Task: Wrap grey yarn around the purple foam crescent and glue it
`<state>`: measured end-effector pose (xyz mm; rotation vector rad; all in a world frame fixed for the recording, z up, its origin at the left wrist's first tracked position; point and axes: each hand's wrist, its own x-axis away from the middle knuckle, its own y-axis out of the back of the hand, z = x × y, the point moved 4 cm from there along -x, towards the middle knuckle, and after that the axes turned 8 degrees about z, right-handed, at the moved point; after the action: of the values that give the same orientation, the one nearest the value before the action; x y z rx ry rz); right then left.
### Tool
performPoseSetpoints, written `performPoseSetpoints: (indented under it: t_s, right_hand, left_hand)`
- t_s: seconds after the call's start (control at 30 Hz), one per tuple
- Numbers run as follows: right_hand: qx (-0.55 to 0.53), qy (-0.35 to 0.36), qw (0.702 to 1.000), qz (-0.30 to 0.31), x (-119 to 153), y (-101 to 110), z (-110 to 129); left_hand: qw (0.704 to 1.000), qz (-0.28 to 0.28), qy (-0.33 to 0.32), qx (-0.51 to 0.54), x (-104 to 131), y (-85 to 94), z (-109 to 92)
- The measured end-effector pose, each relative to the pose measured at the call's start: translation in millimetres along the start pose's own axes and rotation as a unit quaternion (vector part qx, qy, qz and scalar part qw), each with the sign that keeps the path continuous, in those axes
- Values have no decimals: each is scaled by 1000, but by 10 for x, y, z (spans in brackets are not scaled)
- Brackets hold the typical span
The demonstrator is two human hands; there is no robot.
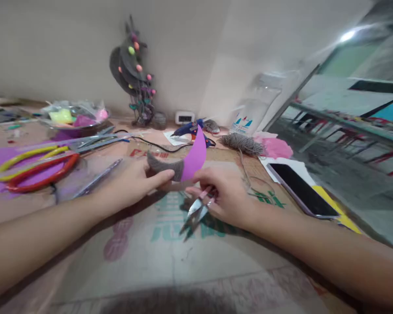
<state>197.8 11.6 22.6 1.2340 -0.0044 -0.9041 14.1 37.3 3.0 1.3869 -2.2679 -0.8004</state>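
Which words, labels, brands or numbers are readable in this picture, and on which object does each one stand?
No text can be read with certainty.
Flat brown cardboard sheet: large green characters and red letters, partly covered by the hands and blurred.
Clear plastic bag by the wall: a blue and red logo, too small to read.
White wall socket: no readable marking.
Black smartphone: dark screen, no text.

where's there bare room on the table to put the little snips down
Bare cardboard lies in front of both hands, between the forearms, down to the near edge. A smaller gap lies between the right hand and the phone. Crowded: the left side with red and yellow hoops, and the back around the glue gun and grey yarn.
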Motion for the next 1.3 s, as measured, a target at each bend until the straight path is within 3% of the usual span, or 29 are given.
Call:
performPoseSetpoints:
  t_s: [0.1,0.2,0.33,0.53,0.63,0.83,0.93,1.03,1.1,1.2,1.3]
  right_hand:
    - [-112,-102,980,-126,-18,173,-158]
    - [-209,-178,947,-168,-33,214,-327]
    - [-291,-226,923,-108,-64,111,-420]
    - [-352,-265,895,-66,-52,16,-375]
    - [-329,-276,902,-56,-49,23,-391]
    - [-272,-262,925,-46,-71,27,-477]
    - [-236,-241,939,-58,-96,110,-548]
    - [-146,-171,969,-101,-111,305,-531]
    - [-58,-117,987,-98,-105,383,-439]
    - [90,-38,995,-27,-77,311,-250]
    - [204,59,977,24,-38,143,-104]
  left_hand:
    - [1000,3,20,15,-31,0,59]
    - [998,18,22,63,-44,-21,50]
    - [989,39,2,143,-40,-52,0]
    - [976,-7,14,216,-53,-36,130]
    - [962,-3,-9,273,-71,-56,144]
    - [959,-38,2,280,-54,-51,103]
    - [965,-30,-7,261,-45,-52,92]
    - [976,7,-6,218,-36,-77,86]
    - [980,32,-4,196,-27,-93,69]
    - [985,44,-19,164,-17,-91,15]
    - [986,47,-39,153,-24,-84,-26]
